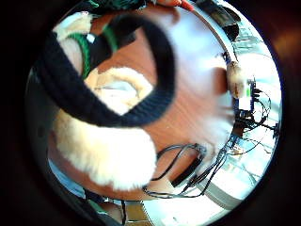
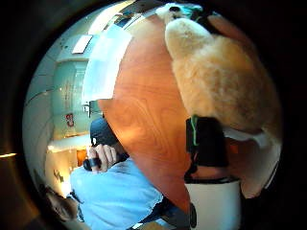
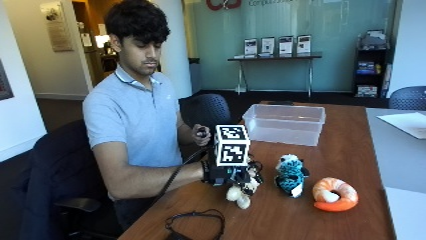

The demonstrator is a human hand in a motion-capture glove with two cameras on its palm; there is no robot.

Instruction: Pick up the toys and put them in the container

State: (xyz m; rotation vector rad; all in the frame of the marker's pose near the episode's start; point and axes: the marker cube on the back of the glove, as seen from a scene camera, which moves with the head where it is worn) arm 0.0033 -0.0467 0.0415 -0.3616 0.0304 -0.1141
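The cream plush toy (image 3: 239, 192) is sitting at the near edge of the wooden surface (image 3: 333, 150), with the gloved right hand (image 3: 223, 174) closing its grip around it from above. Just beside it a teal plush toy (image 3: 291, 175) is standing upright, then an orange shrimp toy (image 3: 335, 194). The clear container (image 3: 285, 123) is resting well apart, farther back.
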